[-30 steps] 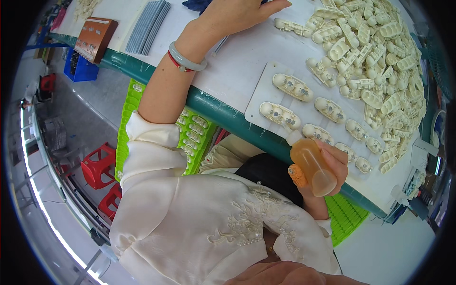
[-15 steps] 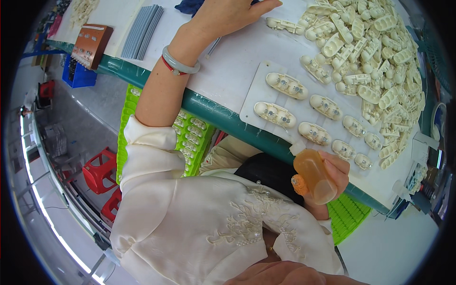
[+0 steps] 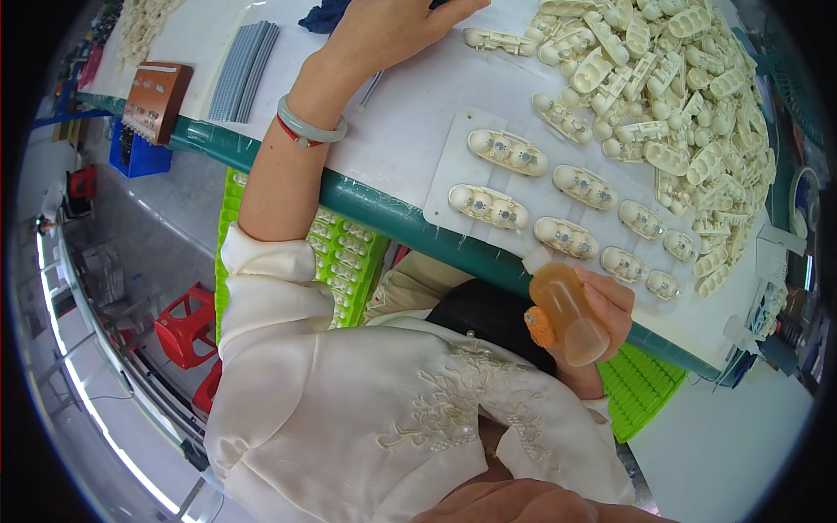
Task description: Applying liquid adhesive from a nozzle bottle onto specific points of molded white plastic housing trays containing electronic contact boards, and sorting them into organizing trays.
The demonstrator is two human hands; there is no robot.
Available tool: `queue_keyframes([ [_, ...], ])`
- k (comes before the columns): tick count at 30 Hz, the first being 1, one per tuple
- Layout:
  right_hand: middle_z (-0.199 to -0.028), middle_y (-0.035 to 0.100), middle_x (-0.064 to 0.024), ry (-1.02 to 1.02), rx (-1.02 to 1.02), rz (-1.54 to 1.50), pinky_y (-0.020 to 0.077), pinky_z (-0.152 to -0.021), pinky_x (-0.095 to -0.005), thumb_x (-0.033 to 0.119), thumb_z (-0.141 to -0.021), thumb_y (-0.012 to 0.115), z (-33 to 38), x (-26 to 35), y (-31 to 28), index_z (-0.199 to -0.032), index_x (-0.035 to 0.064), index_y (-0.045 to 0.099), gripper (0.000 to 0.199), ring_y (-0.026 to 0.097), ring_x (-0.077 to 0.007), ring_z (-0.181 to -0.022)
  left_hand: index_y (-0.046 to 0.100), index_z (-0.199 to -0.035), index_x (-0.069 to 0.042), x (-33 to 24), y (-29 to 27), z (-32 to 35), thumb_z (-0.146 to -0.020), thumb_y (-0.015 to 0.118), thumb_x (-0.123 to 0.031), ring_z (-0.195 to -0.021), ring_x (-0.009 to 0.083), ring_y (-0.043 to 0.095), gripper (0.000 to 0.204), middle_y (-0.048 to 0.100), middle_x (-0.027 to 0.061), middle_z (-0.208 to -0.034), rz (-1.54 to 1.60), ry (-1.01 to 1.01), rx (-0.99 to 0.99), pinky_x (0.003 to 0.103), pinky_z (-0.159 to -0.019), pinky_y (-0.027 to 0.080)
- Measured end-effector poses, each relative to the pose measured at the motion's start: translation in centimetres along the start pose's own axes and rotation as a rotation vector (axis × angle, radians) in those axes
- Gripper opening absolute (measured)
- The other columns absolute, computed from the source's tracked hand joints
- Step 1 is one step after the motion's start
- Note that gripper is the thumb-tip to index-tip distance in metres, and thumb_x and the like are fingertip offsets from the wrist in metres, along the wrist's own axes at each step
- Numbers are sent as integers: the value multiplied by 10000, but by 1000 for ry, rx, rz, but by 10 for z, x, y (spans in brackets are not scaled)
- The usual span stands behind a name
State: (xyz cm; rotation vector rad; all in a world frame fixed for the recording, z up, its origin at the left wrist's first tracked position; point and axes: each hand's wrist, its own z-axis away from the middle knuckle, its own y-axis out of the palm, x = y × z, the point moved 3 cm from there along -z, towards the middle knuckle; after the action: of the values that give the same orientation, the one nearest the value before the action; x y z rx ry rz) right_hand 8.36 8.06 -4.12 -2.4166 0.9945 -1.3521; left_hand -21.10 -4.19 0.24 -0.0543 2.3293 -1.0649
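My right hand (image 3: pixel 609 307) is closed around a squeeze bottle (image 3: pixel 567 305) of amber liquid with a pale nozzle. An orange textured cover (image 3: pixel 540 327), perhaps a finger cot, shows beside the bottle. The nozzle points up and left, close to the near edge of a white plate (image 3: pixel 445 174). On that plate lie several cream oval plastic parts (image 3: pixel 507 152) with small metal discs in them. Reaching far across the table, my left hand (image 3: pixel 388 30) is cut off by the upper edge. Its thumb stretches rightward; the other fingers are hidden. A dark blue cloth (image 3: pixel 324 16) lies beside it.
A large heap of cream plastic parts (image 3: pixel 680 96) covers the table's right side. Grey rods (image 3: pixel 244 71) and a brown box (image 3: pixel 158 102) lie at left. Below the green table edge (image 3: pixel 375 207) are green trays (image 3: pixel 349 261). A red stool (image 3: pixel 186 325) stands on the floor.
The whole view has shifted slightly, so the table and its parts appear further left. My right hand still grips the bottle near the plate; my left hand stays far out over the table.
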Motion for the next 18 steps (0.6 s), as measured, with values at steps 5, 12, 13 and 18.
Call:
queue_keyframes([
  [5, -1018, 524, -185, 44, -57, -16, 502, -732, -301, 203, -647, 817, 7, -1, -4, -1088, 22, 446, 604, 564, -240, -897, 628, -835, 4, 0, 1, 0, -781, 641, -94, -684, 264, 570, 113, 596, 132, -761, -9, 1, 5, 330, -612, 450],
  [12, -1019, 526, -179, 60, -11, 20, 499, -730, -306, 206, -664, 801, 3, -1, -4, -1074, 30, 453, 566, 560, -242, -893, 632, -849, 2, 0, 2, 0, -784, 643, -100, -687, 253, 574, 122, 597, 129, -768, -27, -25, 21, 323, -611, 455],
  [13, -1023, 520, -179, 50, -12, 5, 499, -727, -310, 193, -671, 794, 6, -2, -7, -1073, 28, 451, 554, 561, -246, -892, 632, -848, 4, 0, 3, 0, -784, 644, -98, -687, 250, 575, 121, 598, 128, -770, -23, -36, 20, 322, -611, 455],
  [18, -1036, 499, -182, 55, -137, -48, 502, -719, -319, 156, -683, 779, 17, -1, -17, -1074, 25, 443, 532, 564, -253, -884, 635, -833, 9, -1, 2, 0, -782, 648, -91, -663, 236, 570, 113, 600, 122, -758, -28, -40, 27, 316, -592, 452],
])
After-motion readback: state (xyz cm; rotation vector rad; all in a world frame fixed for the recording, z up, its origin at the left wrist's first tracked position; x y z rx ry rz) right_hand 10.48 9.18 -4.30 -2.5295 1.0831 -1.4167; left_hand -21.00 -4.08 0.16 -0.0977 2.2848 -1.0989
